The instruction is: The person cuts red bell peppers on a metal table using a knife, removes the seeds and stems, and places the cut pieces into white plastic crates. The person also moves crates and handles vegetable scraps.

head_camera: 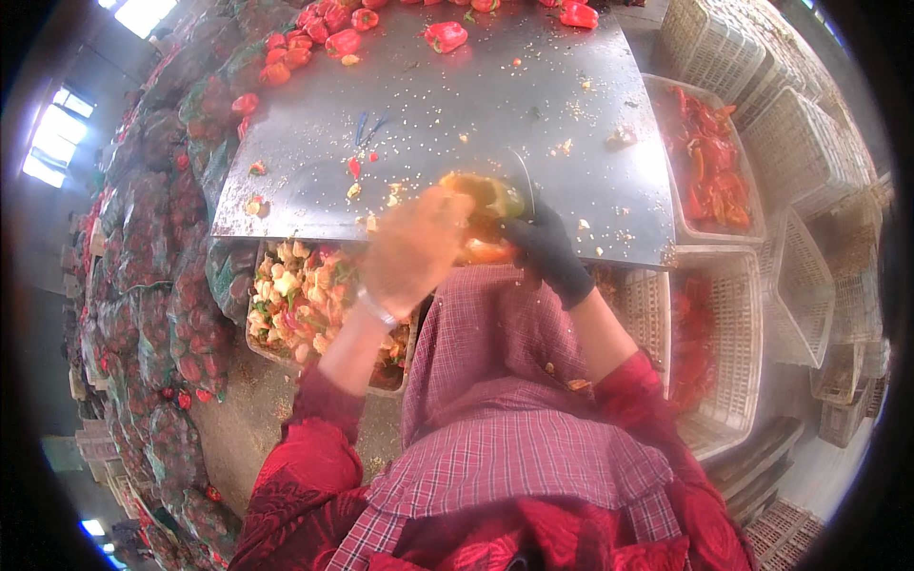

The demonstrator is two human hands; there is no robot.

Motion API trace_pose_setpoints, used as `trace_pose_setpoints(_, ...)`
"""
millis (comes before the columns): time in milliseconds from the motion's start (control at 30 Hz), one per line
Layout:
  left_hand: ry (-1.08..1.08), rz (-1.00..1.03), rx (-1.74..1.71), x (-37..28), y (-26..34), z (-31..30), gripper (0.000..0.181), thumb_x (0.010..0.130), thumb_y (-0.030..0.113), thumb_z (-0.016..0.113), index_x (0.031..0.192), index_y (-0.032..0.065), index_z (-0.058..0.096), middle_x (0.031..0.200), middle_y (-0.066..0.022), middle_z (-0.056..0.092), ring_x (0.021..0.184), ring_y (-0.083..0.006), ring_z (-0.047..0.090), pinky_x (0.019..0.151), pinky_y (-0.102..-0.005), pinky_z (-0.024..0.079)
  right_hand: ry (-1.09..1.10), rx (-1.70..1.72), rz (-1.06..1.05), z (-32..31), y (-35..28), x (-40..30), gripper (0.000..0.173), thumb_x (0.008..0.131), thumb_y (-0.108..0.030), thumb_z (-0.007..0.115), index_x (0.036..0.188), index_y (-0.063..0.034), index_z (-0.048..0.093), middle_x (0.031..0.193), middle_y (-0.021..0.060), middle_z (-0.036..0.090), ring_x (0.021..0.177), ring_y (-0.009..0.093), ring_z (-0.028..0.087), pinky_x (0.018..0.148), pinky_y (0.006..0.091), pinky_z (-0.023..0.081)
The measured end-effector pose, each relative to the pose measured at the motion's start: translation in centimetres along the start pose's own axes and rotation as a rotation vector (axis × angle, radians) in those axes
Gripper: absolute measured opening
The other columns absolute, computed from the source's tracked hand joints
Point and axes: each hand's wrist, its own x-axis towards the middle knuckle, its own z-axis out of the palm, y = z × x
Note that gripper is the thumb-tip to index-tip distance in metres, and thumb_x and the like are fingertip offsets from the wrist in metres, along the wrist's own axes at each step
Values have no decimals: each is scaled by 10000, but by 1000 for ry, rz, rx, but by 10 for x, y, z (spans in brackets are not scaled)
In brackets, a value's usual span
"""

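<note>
A cut-open bell pepper [493, 196], orange and green with its hollow inside showing, is at the near edge of the steel table [485, 93]. My right hand [553, 250], in a black glove, grips its right side. Against its left side is my left hand [418, 239], strongly blurred, with a band at the wrist; its fingers cannot be made out clearly. An orange-red pepper piece [489, 251] shows just below, between the hands. Scattered on the steel are pale seeds, small pepper scraps [354, 168] and a dark blue thin item [363, 128].
Whole red bell peppers [446, 37] lie along the table's far side. A crate of pepper cores [285, 284] stands below left. To the right are a crate of red pepper pieces [707, 164], another white crate [735, 350] and stacked crates [714, 50]. Filled mesh sacks [143, 235] are piled left.
</note>
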Motion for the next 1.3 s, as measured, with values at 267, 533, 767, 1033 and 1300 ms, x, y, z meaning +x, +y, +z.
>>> trace_pose_setpoints(267,28,-563,-150,5,-103,60,168,775,68,537,913,54,632,962,-123,610,894,-294,589,737,-415,480,187,118,170,-32,-45,-28,403,809,-127,600,1197,-39,539,798,36,594,571,80,519,465,205,425)
trace_pose_setpoints(533,-303,-334,-761,21,51,47,328,737,82,675,1042,18,574,935,-142,639,834,-276,627,736,-349,482,1,-878,-175,-18,-57,2,523,809,-313,544,1288,-161,397,948,191,637,795,385,630,700,455,507)
trace_pose_setpoints(767,306,-1091,-1829,28,-5,101,146,868,148,556,965,41,578,927,-14,597,736,-185,570,658,-251,461,531,-948,-502,-45,-73,45,483,823,-259,546,1275,-168,401,798,150,598,547,337,608,402,452,450)
trace_pose_setpoints(1033,0,-1219,-1861,60,24,90,310,935,313,486,1112,62,532,1069,-50,584,977,-189,575,805,-337,504,226,-1087,-380,-89,-75,34,572,823,-303,550,1354,-202,364,788,135,565,471,283,557,420,435,434)
trace_pose_setpoints(1300,-50,-1198,-1831,31,-5,116,207,902,166,505,1060,41,551,947,-77,596,821,-192,604,682,-308,489,647,-1565,-286,-289,-129,98,519,882,-395,490,1327,-138,417,1003,126,614,852,278,632,690,402,498)
